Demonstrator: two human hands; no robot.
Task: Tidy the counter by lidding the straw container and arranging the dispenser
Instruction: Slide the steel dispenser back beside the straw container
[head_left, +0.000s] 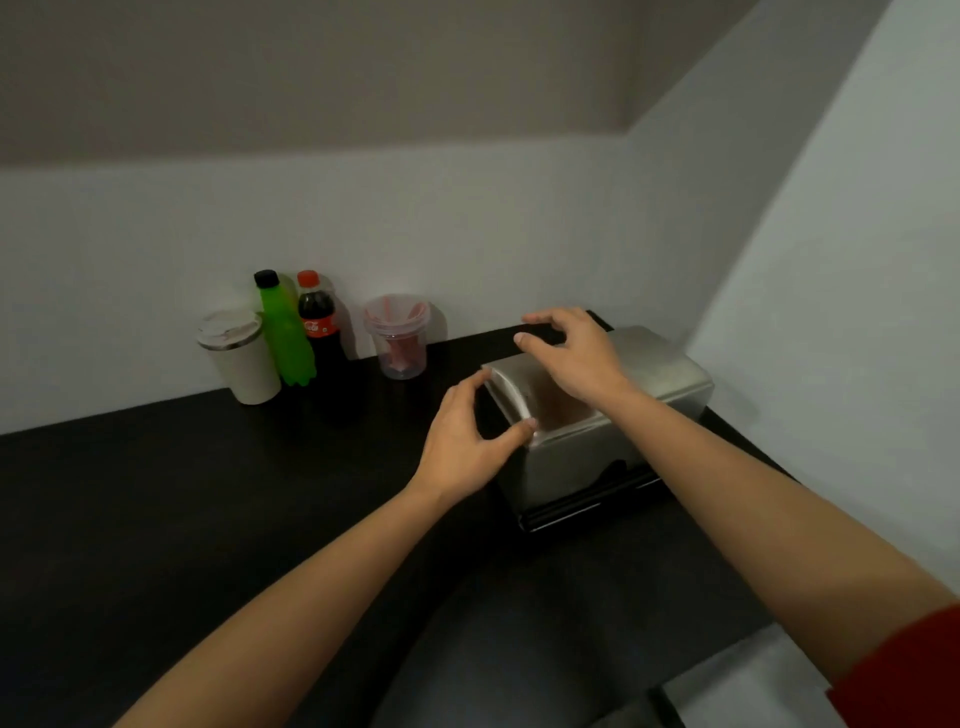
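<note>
Both hands are on the job at centre right of the frame, working the metal dispenser (597, 415) that sits on the dark bench (208, 519) close to the right-hand wall. The left hand (462, 436) has its grip spread into a wide C, thumb tip and forefinger tip touching the dispenser's rounded left edge, not clamped on it. The right hand (576, 358) hovers over the top, fingers fanned and curled, reaching for the far edge; whether the palm is actually touching the metal, I cannot tell.

Up at the back wall, left of centre, the straw container (399, 340) stands upright with its clear lid seated and pink straws showing through, so that half of the task looks done. Further left stand a cola bottle (319, 322), a green bottle (283, 332) and a pale tumbler (236, 356).

Now the risks. That steel looks smooth, and fingertip contact alone could slip if the dispenser is lifted rather than slid. Push it left too briskly and it may travel toward the straw container and bottles, which look light enough to topple. A lopsided pull from one hand would likely swing it askew rather than square to the wall.
</note>
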